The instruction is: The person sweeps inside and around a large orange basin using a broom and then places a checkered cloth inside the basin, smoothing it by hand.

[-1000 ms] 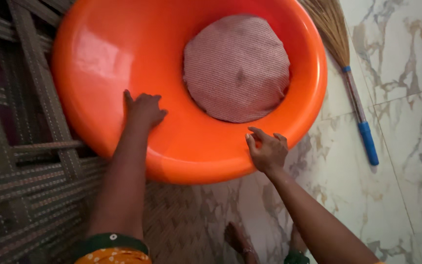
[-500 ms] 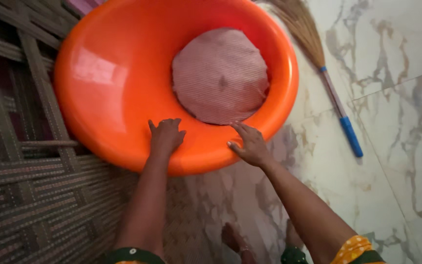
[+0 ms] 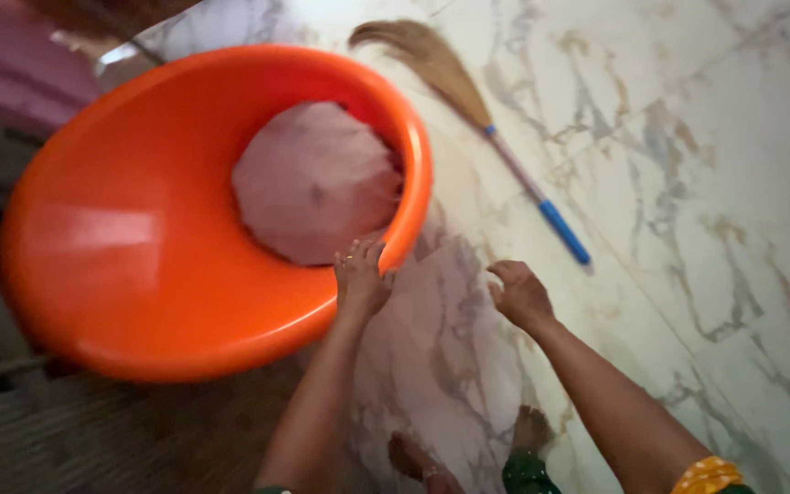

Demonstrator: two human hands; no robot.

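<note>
A big orange plastic tub point(image 3: 139, 274) is tilted on its side, its opening facing me. A round pinkish checked cloth point(image 3: 308, 183) lies against its bottom. My left hand point(image 3: 361, 277) grips the tub's rim at the lower right edge. My right hand point(image 3: 518, 295) hovers over the marble floor to the right of the tub, apart from it, with its fingers loosely curled and nothing in them.
A grass broom point(image 3: 432, 64) with a blue handle grip point(image 3: 564, 233) lies on the white marble floor point(image 3: 688, 183) to the right of the tub. My bare feet point(image 3: 413, 457) show at the bottom. A dark woven surface point(image 3: 93, 430) lies at lower left, blurred.
The tub has shifted left in view. My right hand has come off the rim and now hangs over the floor. My left hand has moved along to the rim's right edge.
</note>
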